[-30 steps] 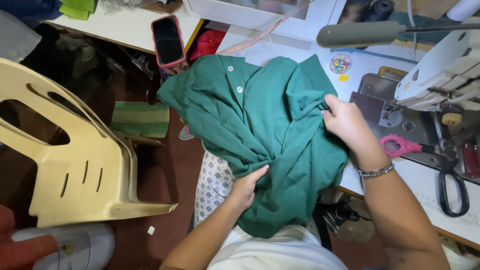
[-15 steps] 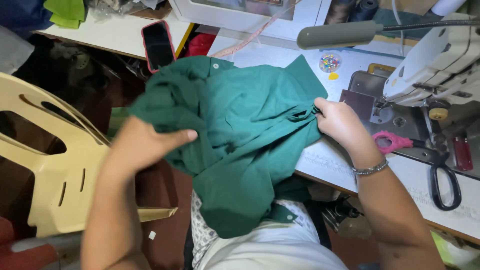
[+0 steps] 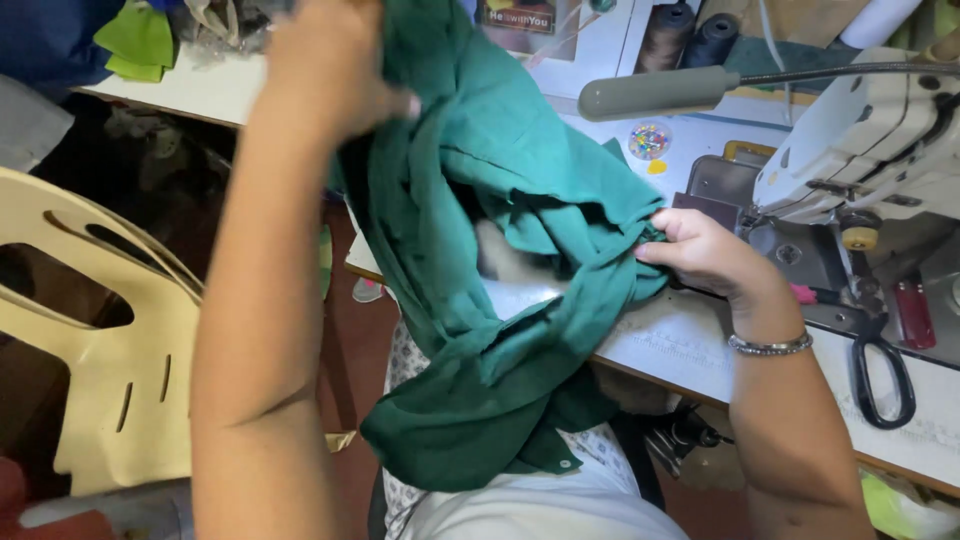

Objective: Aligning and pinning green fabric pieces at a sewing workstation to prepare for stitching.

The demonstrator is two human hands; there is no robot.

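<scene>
Nearest the camera, the lower folds of one green garment (image 3: 500, 300) hang off the table (image 3: 690, 335) edge and bunch over the person's lap. It is the only garment being handled. It runs as a long drape from the near middle up to the far left, so its long axis slants from the lap toward the raised left hand (image 3: 325, 65).

The right hand (image 3: 705, 250) is the nearer of the two. It rests low at the table's edge, right of the cloth, with its fingers (image 3: 660, 225) curled shut and pinching a gathered fold of the garment. The cloth lies to the left of those fingers and rises away from them.

Just right of that hand, one pair of black-handled scissors (image 3: 885, 375) lies flat on the table, with one white sewing machine (image 3: 860, 150) behind it. One cream plastic chair (image 3: 90, 340) stands at the near left.

Farther off, the left hand is lifted high at the far left, closed on the garment's upper part and holding it up. Its fingertips are blurred, so I cannot tell exactly how they grip. Two dark thread cones (image 3: 665, 30) stand at the far edge.
</scene>
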